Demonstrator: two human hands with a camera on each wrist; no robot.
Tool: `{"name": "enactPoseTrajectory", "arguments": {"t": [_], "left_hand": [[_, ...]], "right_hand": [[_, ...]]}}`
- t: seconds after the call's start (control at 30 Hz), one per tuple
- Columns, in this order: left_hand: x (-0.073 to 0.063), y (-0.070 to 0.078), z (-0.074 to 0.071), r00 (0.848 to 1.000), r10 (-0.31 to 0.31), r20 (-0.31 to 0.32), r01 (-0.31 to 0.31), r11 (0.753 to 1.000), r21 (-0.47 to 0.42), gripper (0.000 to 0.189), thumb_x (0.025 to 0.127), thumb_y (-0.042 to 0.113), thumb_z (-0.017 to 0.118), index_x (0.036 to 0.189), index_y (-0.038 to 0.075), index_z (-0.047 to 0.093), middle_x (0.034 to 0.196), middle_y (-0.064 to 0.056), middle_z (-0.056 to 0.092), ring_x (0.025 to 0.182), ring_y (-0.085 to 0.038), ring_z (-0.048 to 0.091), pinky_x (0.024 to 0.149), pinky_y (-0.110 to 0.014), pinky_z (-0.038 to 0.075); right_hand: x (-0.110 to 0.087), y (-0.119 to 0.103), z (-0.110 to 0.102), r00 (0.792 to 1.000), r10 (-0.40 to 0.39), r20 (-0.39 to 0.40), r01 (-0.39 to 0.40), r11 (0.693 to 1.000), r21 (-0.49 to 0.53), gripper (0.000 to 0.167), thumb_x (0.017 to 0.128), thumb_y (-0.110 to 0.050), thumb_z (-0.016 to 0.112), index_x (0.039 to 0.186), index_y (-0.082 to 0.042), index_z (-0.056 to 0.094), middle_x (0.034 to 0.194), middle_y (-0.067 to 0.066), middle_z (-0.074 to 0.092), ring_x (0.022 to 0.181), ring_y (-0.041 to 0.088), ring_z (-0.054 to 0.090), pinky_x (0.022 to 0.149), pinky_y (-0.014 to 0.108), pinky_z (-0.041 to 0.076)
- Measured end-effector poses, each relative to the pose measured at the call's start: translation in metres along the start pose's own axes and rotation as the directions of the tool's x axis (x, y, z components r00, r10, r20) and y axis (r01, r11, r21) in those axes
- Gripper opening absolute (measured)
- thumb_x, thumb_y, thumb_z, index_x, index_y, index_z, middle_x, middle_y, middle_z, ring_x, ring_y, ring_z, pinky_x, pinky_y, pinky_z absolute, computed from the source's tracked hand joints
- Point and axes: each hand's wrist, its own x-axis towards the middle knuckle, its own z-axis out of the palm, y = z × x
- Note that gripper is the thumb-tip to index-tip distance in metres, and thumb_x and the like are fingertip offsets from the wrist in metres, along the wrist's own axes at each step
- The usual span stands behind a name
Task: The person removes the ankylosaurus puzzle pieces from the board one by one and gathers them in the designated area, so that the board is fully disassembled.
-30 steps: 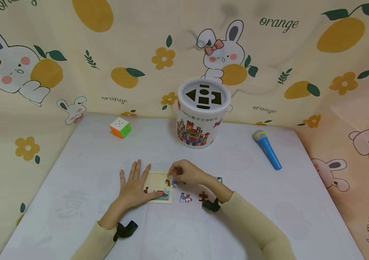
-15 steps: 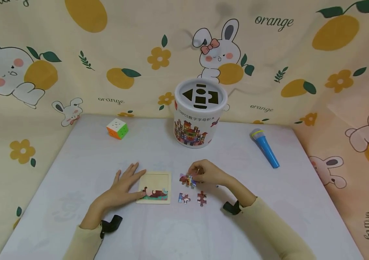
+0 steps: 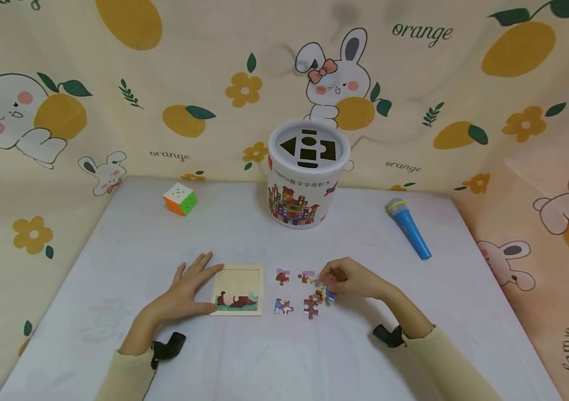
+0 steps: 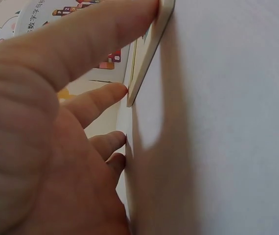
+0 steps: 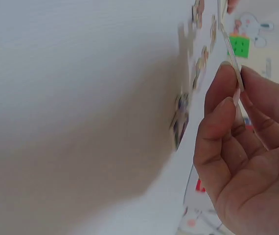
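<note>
A shallow wooden puzzle tray (image 3: pixel 236 275) lies mid-table, with a brown and teal picture strip filling its lower part. My left hand (image 3: pixel 186 289) is spread at the tray's left side, thumb and index fingertip at its edge. To the right of the tray, my right hand (image 3: pixel 352 278) pinches a thin jigsaw piece (image 5: pixel 233 56) between thumb and fingers, seen nearly edge-on in the right wrist view. Beneath that hand lies a blue and yellow piece (image 3: pixel 327 295). Other loose pieces around it include a reddish-brown piece (image 3: pixel 310 307) and a bluish piece (image 3: pixel 283 306).
Behind the tray stands a tall white block bucket (image 3: pixel 304 189) with shape holes in its lid. A puzzle cube (image 3: pixel 180 199) sits back left, and a blue toy microphone (image 3: pixel 410 228) lies back right. Patterned cloth (image 3: pixel 184 61) borders the table.
My right hand has moved right, away from the tray's edge, with the jigsaw piece pinched. My left hand, earlier lying over the tray, has drawn back to its left edge.
</note>
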Motion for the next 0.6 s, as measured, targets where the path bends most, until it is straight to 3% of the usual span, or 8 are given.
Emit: {"name": "enactPoseTrajectory", "arguments": {"t": [0.23,0.6], "left_hand": [[-0.002,-0.002,0.000,1.000,0.000,0.010,0.000,1.000,-0.002,0.094,0.073,0.037,0.088,0.150,0.010,0.043,0.163,-0.025,0.011,0.150,-0.045,0.001,0.110,-0.068,-0.011],[0.000,-0.002,0.001,1.000,0.000,-0.001,0.000,1.000,-0.012,0.082,0.082,0.040,0.078,0.150,0.011,0.044,0.163,-0.024,0.013,0.150,-0.044,0.001,0.111,-0.067,-0.012]], "right_hand": [[-0.018,0.008,-0.003,0.998,0.056,0.008,-0.056,0.996,0.071,0.017,0.092,0.004,0.064,0.108,0.008,0.066,0.094,0.013,0.066,0.081,0.017,0.057,0.071,0.022,0.049],[-0.027,0.014,0.004,0.999,0.026,0.025,-0.029,0.992,0.127,0.018,0.089,0.009,0.065,0.108,0.011,0.065,0.085,0.018,0.065,0.076,0.015,0.058,0.070,0.023,0.052]]}}
